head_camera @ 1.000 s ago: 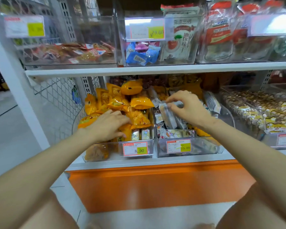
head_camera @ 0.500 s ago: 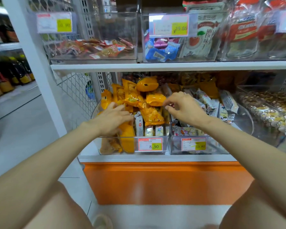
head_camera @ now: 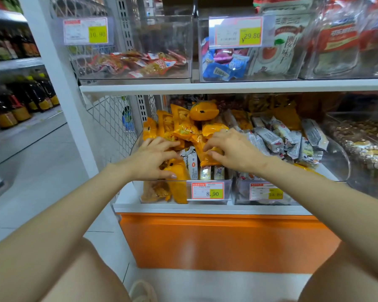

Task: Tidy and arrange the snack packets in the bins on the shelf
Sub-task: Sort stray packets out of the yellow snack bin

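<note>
A clear bin (head_camera: 227,183) with an 8.90 tag stands on the lower shelf, heaped with orange snack packets (head_camera: 183,129). A few small white packets (head_camera: 192,164) stand at its front. My left hand (head_camera: 153,159) lies on the heap's front left, fingers and thumb curled round an orange packet (head_camera: 177,172). My right hand (head_camera: 231,149) reaches in from the right, and its curled fingertips pinch another orange packet (head_camera: 208,159). The neighbouring bin (head_camera: 240,188) holds grey-white packets (head_camera: 271,139).
The upper shelf (head_camera: 227,86) carries clear bins with red packets (head_camera: 135,64) and blue packets (head_camera: 225,68). A bin of small wrapped sweets (head_camera: 367,147) stands at the far right. Wire mesh (head_camera: 109,118) closes the shelf's left end. Bottles (head_camera: 20,101) line an aisle shelf on the left.
My right hand has left the grey-white packets and moved left onto the orange heap. My left hand stays on the orange packets. The view has shifted left.
</note>
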